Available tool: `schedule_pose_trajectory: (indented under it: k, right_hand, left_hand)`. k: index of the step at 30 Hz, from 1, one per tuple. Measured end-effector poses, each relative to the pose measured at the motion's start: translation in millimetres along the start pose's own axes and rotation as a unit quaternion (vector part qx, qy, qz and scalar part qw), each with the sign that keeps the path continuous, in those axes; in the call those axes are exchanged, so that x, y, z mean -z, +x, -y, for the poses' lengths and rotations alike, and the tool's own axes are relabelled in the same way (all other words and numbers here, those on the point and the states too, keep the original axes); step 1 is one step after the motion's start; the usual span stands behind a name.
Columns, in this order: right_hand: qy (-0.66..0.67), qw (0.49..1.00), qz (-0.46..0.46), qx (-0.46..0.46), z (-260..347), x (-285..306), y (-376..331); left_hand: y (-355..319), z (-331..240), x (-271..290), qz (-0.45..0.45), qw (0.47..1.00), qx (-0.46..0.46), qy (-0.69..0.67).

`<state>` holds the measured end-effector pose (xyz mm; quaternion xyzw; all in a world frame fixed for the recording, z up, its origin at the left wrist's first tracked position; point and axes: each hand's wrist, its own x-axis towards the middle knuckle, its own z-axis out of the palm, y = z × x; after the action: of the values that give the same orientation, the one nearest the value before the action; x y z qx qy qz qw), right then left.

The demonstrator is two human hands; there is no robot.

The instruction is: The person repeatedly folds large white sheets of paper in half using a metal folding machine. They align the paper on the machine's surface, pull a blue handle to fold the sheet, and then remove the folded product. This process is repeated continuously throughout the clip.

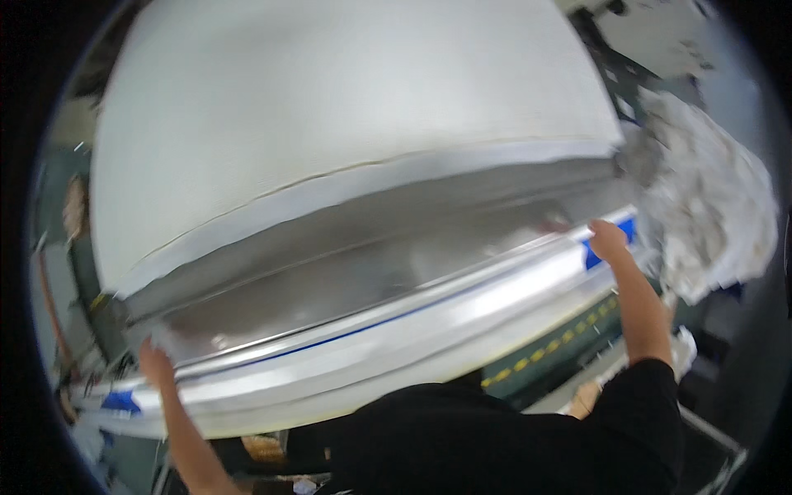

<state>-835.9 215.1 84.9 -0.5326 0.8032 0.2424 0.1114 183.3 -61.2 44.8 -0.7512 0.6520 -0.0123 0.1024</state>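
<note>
My left hand (157,367) is at the left end of a long, shiny metal strip (305,318), near a piece of blue tape (122,403). Motion smears its fingers, so their grip cannot be read. At the strip's far right end, my right hand (609,239) is closed, next to another blue tape patch (592,257). What its fingers hold, if anything, is hidden. Between the hands runs a white, glossy rail (396,338) with a thin blue line along it. Beyond the strip lies a wide white sheet (355,91) with a loose-looking near edge.
A crumpled heap of whitish plastic film (709,198) hangs at the right end. Below the rail, a green floor (569,338) carries a dashed yellow line. Dark equipment (615,58) stands at the upper right. Blurred clutter lies along the left side.
</note>
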Motion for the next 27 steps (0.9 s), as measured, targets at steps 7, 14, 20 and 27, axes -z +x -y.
schedule_pose_trajectory:
  k: [7, 14, 20, 27]
  right_hand:
    - [0.135, 0.980, -0.006, 0.148, 230, 115, 40]
    - [0.209, 0.885, -0.008, 0.415, 540, 235, 41]
    - [0.319, 0.790, -0.082, 0.518, 751, 302, 55]
    - [0.333, 0.797, -0.067, 0.499, 877, 327, 81]
  left_hand:
    - [42, -136, 8, -0.155, 0.987, -0.044, -0.021]
    - [16, -127, -5, -0.248, 0.956, -0.024, -0.153]
    - [16, -137, 9, -0.234, 0.951, -0.017, -0.202]
    - [20, -136, 10, -0.219, 0.950, -0.013, -0.221]
